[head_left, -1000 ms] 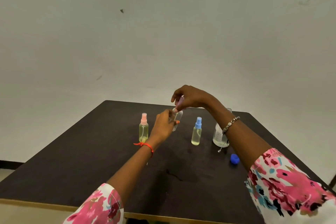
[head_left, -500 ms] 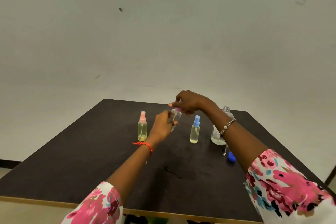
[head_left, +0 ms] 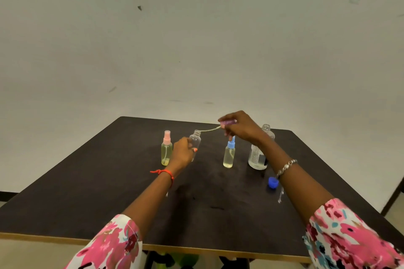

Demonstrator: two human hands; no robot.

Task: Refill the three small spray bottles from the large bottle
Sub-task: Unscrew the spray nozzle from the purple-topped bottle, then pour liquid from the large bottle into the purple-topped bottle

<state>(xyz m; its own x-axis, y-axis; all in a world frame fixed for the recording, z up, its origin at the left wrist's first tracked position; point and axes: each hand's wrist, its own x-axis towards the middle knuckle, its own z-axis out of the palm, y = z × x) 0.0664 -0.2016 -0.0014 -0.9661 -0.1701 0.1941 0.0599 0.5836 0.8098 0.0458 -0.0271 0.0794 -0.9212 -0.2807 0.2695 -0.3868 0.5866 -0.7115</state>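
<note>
1. L hand (head_left: pixel 182 154) grips clear small bottle (head_left: pixel 195 141), upright, betw. pink-top bottle (head_left: pixel 166 150) & blue-top bottle (head_left: pixel 229 155).
2. R hand (head_left: pixel 240 128) pinches purple spray head (head_left: pixel 228 122); dip tube (head_left: pixel 209 129) tip at bottle mouth.
3. Risk: tube snags on the rim, bottle tips.

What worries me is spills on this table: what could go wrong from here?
1. The right hand holds the purple spray head with its dip tube nearly level, tip by the neck of the empty small bottle in the left hand; it may drip on the table.
2. The right wrist crosses in front of the uncapped large bottle, beside the blue-topped spray bottle; a nudge could tip either.
</note>
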